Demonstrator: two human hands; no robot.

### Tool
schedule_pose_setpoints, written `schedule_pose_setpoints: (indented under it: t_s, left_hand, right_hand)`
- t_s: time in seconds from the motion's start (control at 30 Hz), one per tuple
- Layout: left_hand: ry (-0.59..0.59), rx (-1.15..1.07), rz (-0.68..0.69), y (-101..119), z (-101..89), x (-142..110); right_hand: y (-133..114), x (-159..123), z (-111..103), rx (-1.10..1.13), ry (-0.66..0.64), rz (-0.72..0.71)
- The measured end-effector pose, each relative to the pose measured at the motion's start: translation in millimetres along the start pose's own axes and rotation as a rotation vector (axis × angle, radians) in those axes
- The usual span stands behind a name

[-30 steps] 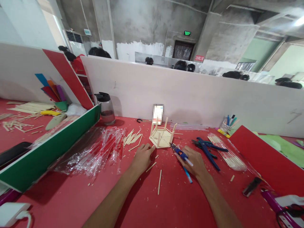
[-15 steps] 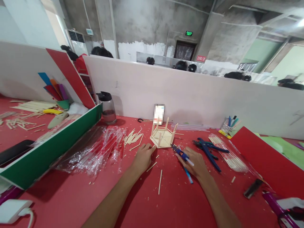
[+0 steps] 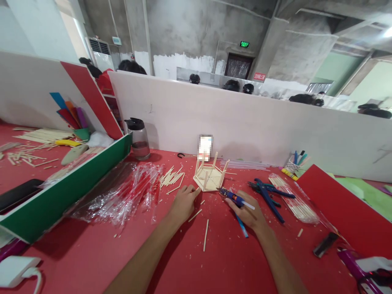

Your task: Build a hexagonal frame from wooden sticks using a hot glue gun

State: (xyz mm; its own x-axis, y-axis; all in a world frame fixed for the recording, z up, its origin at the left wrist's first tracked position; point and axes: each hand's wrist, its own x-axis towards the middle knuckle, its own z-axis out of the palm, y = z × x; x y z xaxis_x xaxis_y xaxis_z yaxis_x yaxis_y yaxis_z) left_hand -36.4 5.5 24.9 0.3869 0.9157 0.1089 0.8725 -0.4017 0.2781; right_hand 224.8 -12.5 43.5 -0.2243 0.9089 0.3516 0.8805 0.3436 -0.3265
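Since the earlier frame, the tip of the blue glue gun with orange details (image 3: 233,197) has slid a little leftward along the near edge of the hexagonal pale wooden frame with upright posts (image 3: 213,179), and its body lies flatter. The frame sits on the red surface (image 3: 183,261), just ahead of both hands. The right hand (image 3: 249,210) is closed around the glue gun, a translucent glue stick (image 3: 248,205) jutting from its back. The left hand (image 3: 183,204) is partly curled, its index fingertip at the frame's near left corner; whether it pinches or only presses cannot be told.

To apply glue well here, I would judge that the left fingertip should bear down lightly, enough to stop the base skating, and keep clear of the hot tip. A low, steady angle with the tip close to the joint should leave a thin, even bead; a jerk could knock a post or trail strings.

Blue-handled pliers (image 3: 269,202) lie right of the right hand, beside plastic-wrapped wooden sticks (image 3: 294,200). Short pale sticks (image 3: 171,179) are heaped left of the frame.
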Motion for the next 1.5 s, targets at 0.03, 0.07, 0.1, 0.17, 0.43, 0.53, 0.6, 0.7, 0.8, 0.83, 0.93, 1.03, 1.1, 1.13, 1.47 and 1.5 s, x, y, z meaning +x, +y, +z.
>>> schedule_pose_setpoints:
  t_s: [0.03, 0.07, 0.1, 0.17, 0.43, 0.53, 0.6, 0.7, 0.8, 0.83, 0.93, 1.03, 1.1, 1.13, 1.47, 1.5]
  left_hand:
    - [0.007, -0.011, -0.001, -1, -0.3, 0]
    - [0.012, -0.028, -0.004, -1, -0.7, 0]
    - [0.019, -0.047, -0.01, -2, -1.5, -1]
    - [0.037, -0.082, -0.025, -3, -4.0, -2]
    - [0.043, -0.129, -0.082, 1, -16.8, -3]
    - [0.001, -0.141, -0.074, 3, -13.9, -3]
    - [-0.002, -0.168, -0.037, 4, -11.0, -3]
    - [-0.003, -0.208, 0.01, 7, -9.2, -4]
    - [-0.01, -0.195, 0.035, 10, -11.1, -6]
    - [-0.007, -0.184, 0.05, 10, -12.1, -6]
    - [-0.008, -0.151, 0.103, 12, -14.9, -6]
    - [-0.014, -0.145, 0.132, 14, -16.5, -6]
    - [-0.019, -0.151, 0.125, 15, -16.6, -7]
    - [-0.025, -0.151, 0.114, 15, -16.3, -7]
    - [0.058, -0.288, 0.115, 9, -6.6, -3]
    - [0.077, -0.308, 0.103, 8, -6.6, -3]
  right_hand:
    - [1, 0, -1, 0.056, -0.005, 0.037]
    - [2, 0, -2, 0.108, -0.02, 0.074]
    - [5, 0, -3, 0.156, -0.047, 0.108]
    - [13, -2, -7, 0.246, -0.118, 0.162]
    - [35, -7, -37, 0.454, -0.144, 0.252]
    - [37, -5, -49, 0.393, -0.143, 0.307]
    - [38, -4, -55, 0.349, -0.166, 0.435]
    - [42, 3, -61, 0.229, -0.183, 0.523]
    - [50, 18, -67, -0.026, -0.212, 0.381]
    - [54, 24, -69, -0.134, -0.244, 0.354]
    - [65, 50, -72, -0.408, -0.352, 0.389]
    - [73, 78, -68, -0.48, -0.389, 0.42]
    - [74, 94, -62, -0.496, -0.4, 0.427]
    - [74, 101, -58, -0.502, -0.405, 0.429]
    - [36, 105, -61, -0.448, -0.346, 0.404]
    - [25, 96, -64, -0.407, -0.349, 0.365]
